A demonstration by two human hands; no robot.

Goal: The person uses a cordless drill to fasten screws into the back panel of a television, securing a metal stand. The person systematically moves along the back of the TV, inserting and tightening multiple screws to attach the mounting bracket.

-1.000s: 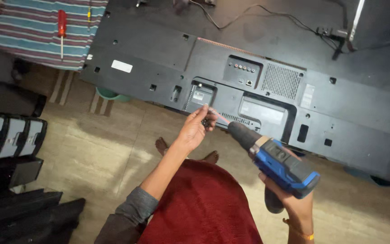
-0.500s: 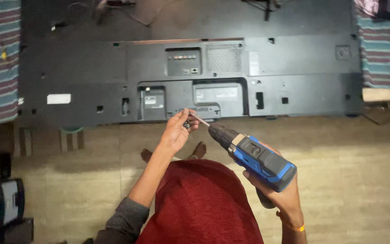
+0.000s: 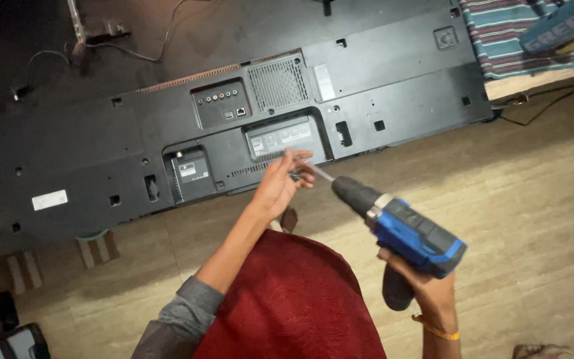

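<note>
A person in a dark red garment and grey sleeve works over the back of a large flat television (image 3: 101, 166), which lies face down across a pale wood-look floor (image 3: 533, 199). The right hand (image 3: 426, 289) is closed firmly around the black handle of a blue and black cordless drill (image 3: 400, 233), held above the floor just beside the television's lower edge, its nose angled up and left toward the set. The left hand (image 3: 279, 186) is raised in front of the drill, its fingertips (image 3: 293, 174) pinched around the tip of the slim metal bit (image 3: 320, 173) that sticks out of the drill's chuck; whether a screw sits between those fingers cannot be told. The pinching hand hovers over the television's bottom rim, just below a recessed panel carrying a pale label (image 3: 277, 138). Further up the back cover are a row of round sockets (image 3: 217, 100) and a square vent grille (image 3: 275, 83). A thin orange band (image 3: 436, 329) circles the right wrist. Black cables (image 3: 134, 46) trail over the dark surface beyond the set's top edge, and striped cloth (image 3: 506, 33) shows at the upper right corner.
</note>
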